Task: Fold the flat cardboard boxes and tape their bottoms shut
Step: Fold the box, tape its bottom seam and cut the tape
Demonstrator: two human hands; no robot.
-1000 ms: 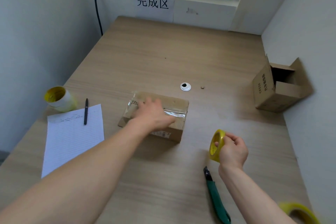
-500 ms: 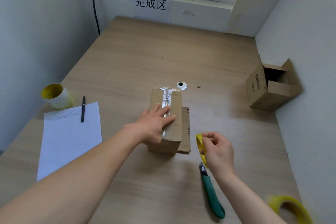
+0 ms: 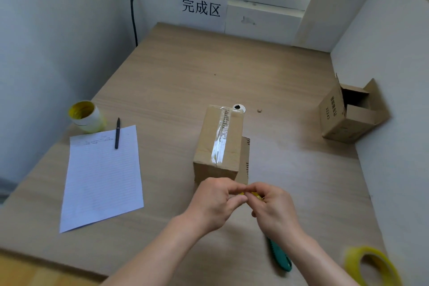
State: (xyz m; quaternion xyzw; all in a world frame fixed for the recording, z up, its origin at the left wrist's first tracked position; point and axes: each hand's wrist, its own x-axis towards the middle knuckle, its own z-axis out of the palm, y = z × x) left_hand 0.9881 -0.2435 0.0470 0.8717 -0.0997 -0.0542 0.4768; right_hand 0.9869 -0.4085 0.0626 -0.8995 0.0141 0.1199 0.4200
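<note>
Yellow tape roll is pinched by left grip and right grip at lower centre; tape end may be torn if picked carelessly.

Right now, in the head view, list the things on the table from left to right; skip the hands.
From the left: white tape roll with yellow core → black pen → taped brown cardboard box → green-handled utility knife → open brown cardboard box by the wall.
</note>
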